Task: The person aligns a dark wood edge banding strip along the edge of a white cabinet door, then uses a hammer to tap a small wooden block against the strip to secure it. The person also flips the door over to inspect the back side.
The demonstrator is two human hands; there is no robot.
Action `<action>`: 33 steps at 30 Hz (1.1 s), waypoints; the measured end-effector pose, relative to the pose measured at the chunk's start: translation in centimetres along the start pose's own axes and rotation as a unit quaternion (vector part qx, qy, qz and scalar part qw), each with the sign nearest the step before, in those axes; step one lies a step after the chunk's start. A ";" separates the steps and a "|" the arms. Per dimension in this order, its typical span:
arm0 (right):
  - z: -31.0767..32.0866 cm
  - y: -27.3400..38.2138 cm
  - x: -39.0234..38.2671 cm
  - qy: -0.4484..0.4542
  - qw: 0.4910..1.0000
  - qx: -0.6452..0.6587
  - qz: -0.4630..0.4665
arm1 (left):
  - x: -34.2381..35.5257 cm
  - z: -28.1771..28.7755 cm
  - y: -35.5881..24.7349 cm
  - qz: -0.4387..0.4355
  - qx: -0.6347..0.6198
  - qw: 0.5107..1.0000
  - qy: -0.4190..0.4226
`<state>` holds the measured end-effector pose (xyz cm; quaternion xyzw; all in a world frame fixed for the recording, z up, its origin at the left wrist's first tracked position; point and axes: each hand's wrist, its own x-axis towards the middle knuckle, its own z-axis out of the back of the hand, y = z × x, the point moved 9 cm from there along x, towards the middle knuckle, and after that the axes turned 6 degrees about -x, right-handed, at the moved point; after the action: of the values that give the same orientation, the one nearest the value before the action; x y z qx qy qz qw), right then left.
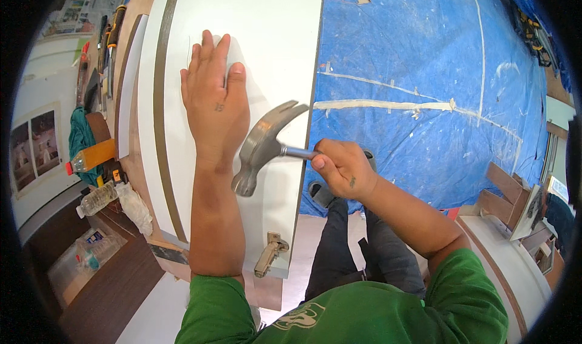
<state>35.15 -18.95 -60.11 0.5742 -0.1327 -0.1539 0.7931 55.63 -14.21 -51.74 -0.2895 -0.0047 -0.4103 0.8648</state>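
Observation:
My left hand (216,95) lies flat on a long white panel (267,29), fingers stretched toward its far end. In my right hand (347,169) is a claw hammer (262,145), gripped by its handle. The metal head hangs over the panel just right of my left forearm, claw pointing away and striking face toward me. Whether the head touches the panel I cannot tell. On the panel's near right corner sits a metal cabinet hinge (270,254). A dark strip (160,89) runs along the panel's left side.
Blue sheeting (412,53) with strips of tape covers the floor to the right. Left of the panel are screwdrivers (115,29), an amber bottle (94,156), a clear plastic bottle (97,200) and a green cloth (82,135). Brown board pieces (504,183) lie at the right.

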 end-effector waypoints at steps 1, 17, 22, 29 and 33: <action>0.3 -0.3 0.4 -0.006 1.000 -0.008 -0.001 | 0.1 -0.4 -0.1 -0.015 0.023 1.000 0.011; 7.9 -4.9 13.1 -0.115 0.987 0.082 -0.079 | -0.1 -1.1 -1.9 -0.050 0.054 0.996 0.055; 9.8 -5.4 16.0 -0.138 0.983 0.087 -0.089 | 0.0 -1.1 -1.9 -0.049 0.043 0.997 0.051; 13.6 -5.4 21.0 -0.154 0.985 0.061 -0.042 | -0.1 -1.2 -2.0 -0.063 0.069 0.994 0.049; 13.7 -5.8 21.0 -0.159 0.987 0.004 -0.035 | -0.2 -1.0 -1.7 -0.068 0.073 0.994 0.035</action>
<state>48.59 -40.86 -60.72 0.5494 -0.2380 -0.2706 0.7539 54.09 -15.43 -51.74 -0.2106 -0.0240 -0.4761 0.8535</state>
